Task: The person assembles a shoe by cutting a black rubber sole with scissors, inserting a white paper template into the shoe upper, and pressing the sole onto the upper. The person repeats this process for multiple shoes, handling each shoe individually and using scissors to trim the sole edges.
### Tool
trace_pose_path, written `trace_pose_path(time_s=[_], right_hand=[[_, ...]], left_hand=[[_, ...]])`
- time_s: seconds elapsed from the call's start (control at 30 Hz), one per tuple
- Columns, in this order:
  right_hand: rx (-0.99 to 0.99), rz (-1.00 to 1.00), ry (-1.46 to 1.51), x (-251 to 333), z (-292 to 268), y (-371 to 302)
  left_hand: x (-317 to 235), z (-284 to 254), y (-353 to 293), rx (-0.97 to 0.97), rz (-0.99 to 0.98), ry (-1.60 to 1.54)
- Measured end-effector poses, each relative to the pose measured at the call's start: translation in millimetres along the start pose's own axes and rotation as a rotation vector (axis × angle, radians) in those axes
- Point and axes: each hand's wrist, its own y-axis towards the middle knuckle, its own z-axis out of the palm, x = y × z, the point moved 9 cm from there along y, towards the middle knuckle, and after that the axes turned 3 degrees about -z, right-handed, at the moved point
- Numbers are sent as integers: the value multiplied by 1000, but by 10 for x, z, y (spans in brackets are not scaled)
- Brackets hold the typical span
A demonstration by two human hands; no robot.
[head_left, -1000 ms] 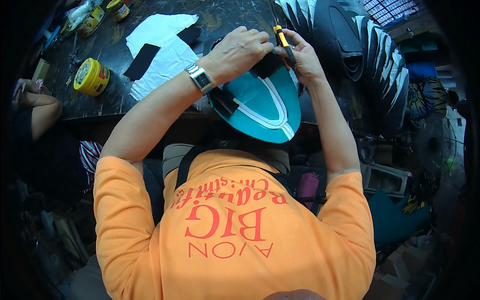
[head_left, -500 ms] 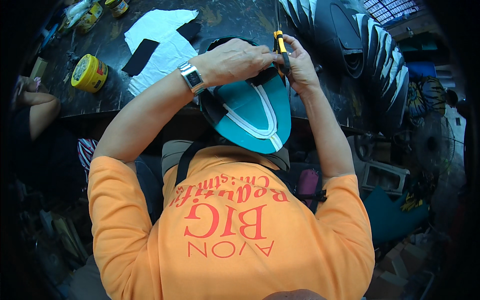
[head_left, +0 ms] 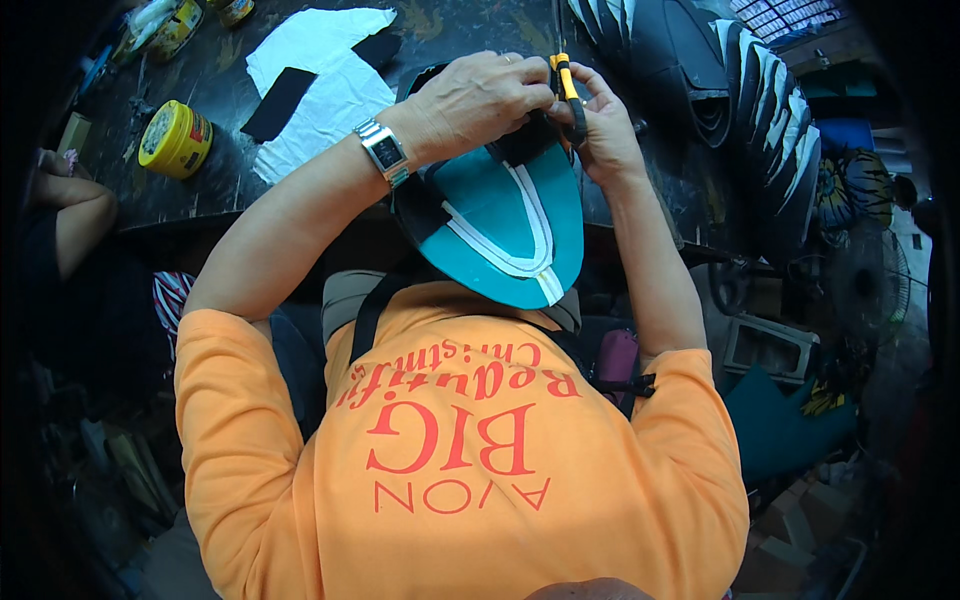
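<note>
A teal curved piece (head_left: 500,225), with a white looped band and black parts at its far end, rests upright against the table's near edge. I cannot tell what kind of article it is. My left hand (head_left: 475,105), with a metal watch on the wrist, is closed at its far edge; the fingertips are hidden, and so is what they pinch. In my right hand (head_left: 608,130) is a hand tool with yellow-and-black handles (head_left: 568,90), its working end not clear. Both hands are close together over the piece's far right side.
A dark table (head_left: 220,70) holds white cloth (head_left: 335,90) with black patches, and a yellow tub (head_left: 176,140) at left. Stacked black-and-white layered pieces (head_left: 760,120) stand at right. A person's arm (head_left: 75,215) is at far left; a fan (head_left: 880,280) stands at right.
My left hand has turned and lifted a little, its fingers rising away from the teal piece's edge. The tool in my right hand has shifted slightly.
</note>
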Motion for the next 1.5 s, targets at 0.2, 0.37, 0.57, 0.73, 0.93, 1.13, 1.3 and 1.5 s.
trace_pose_path(time_s=[0.2,0.37,0.57,0.73,0.93,1.13,1.3,1.5], right_hand=[[-2,14,34,-29,-20,-26],[60,22,-140,61,47,-96],[2,-104,-280,139,70,-102],[-28,-89,-387,87,19,-35],[14,-20,-285,22,54,-44],[40,12,-294,40,22,-101],[18,-76,-491,114,9,-40],[31,-15,-489,69,1,-60]], left_hand=[[-44,22,-11,88,27,54],[57,132,-33,188,-139,-145],[-59,174,-36,218,-29,-222],[-8,245,-78,424,-126,-399],[49,234,-54,266,-192,-330],[13,315,10,301,-202,-417],[-32,282,-64,517,-160,-413],[19,249,-134,454,-216,-459]])
